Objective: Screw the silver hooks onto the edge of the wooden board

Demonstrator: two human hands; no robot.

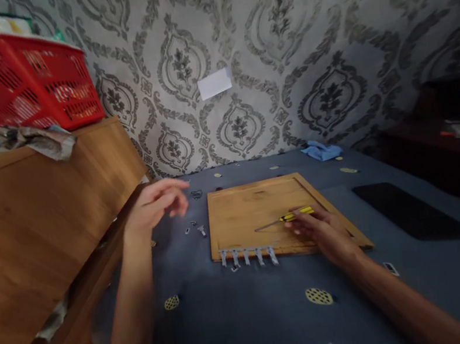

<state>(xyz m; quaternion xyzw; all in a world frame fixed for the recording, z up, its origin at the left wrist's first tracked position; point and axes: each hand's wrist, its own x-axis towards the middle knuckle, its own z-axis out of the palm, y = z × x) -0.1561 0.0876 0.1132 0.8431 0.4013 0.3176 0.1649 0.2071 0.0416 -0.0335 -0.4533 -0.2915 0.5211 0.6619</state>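
Note:
My right hand (318, 230) grips a screwdriver (297, 214) by its yellow and black handle, its thin shaft pointing left over a framed wooden panel (237, 215). The panel lies flat on the blue patterned cloth. Along its front left edge runs a row of several small grey metal clips (247, 256), sticking out past the edge. My left hand (158, 204) hovers left of the panel, fingers loosely bent and apart, with nothing visible in it. Between that hand and the panel, a small loose metal piece (202, 231) lies on the cloth.
A dark flat pad (410, 211) lies at the right, and a crumpled blue cloth (321, 150) sits near the wall. To the left, a wooden cabinet (50, 209) rises beside the table, with a red plastic basket (31, 82) on top. Patterned wallpaper (239, 123) covers the back wall.

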